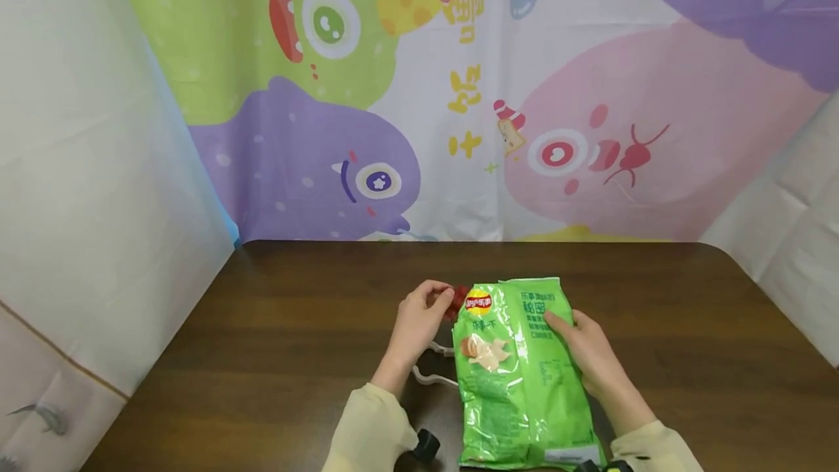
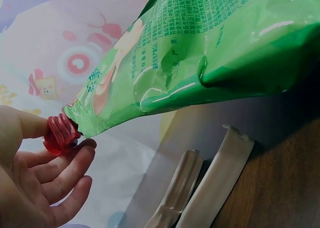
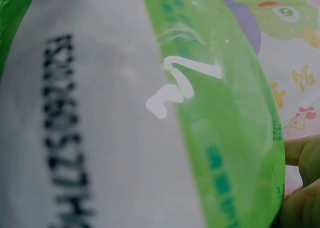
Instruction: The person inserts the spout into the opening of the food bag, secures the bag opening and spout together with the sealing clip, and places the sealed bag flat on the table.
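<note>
A glossy green bag of chips [image 1: 518,384] with a red and yellow logo stands in front of me between both hands. At its upper left corner sits a small red ribbed clip [image 2: 61,133], glossy plastic. My left hand [image 1: 422,315] pinches this clip between thumb and fingers; in the left wrist view the other fingers [image 2: 70,180] spread below it. My right hand [image 1: 590,348] grips the bag's right edge, thumb on the printed face and fingers hidden behind. The bag's face, with a white label [image 3: 110,98], fills most of the right wrist view.
Two slim off-white plastic strips [image 2: 215,183] lie on the brown wooden table [image 1: 295,326], left of the bag and partly behind it. A cartoon-printed curtain [image 1: 452,195] hangs along the table's far edge. Pale cloth walls [image 1: 98,130] flank both sides.
</note>
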The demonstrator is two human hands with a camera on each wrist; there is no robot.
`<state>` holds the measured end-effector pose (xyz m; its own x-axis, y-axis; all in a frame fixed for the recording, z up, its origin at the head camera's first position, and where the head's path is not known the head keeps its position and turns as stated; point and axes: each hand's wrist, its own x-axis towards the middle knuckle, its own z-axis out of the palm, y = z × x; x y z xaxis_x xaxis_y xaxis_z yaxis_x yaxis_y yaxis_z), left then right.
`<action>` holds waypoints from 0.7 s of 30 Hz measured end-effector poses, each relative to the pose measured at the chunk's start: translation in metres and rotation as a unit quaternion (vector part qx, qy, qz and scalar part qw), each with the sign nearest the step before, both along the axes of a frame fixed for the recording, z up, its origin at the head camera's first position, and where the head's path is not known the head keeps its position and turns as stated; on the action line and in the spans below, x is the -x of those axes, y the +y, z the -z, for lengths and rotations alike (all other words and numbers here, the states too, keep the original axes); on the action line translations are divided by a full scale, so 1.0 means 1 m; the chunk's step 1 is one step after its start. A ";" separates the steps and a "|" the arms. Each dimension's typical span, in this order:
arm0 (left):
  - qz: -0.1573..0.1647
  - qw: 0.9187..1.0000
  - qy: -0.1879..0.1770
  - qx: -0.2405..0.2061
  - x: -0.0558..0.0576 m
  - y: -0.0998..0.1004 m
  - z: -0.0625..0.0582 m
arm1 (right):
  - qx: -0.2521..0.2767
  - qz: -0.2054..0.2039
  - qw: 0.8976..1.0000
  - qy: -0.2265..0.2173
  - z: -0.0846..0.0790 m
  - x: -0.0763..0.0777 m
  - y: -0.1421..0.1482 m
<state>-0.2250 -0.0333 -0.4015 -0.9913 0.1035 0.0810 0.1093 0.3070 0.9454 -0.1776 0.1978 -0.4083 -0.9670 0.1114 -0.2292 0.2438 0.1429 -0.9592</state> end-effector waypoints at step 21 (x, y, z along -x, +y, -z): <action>-0.014 1.000 0.015 -0.009 0.000 0.000 0.001 | 0.020 -0.002 1.000 0.000 0.000 0.000 0.000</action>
<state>-0.2248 -0.0331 -0.4024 -0.9908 0.0750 0.1123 0.1296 0.2929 0.9473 -0.1772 0.1980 -0.4079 -0.9673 0.0991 -0.2336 0.2436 0.1056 -0.9641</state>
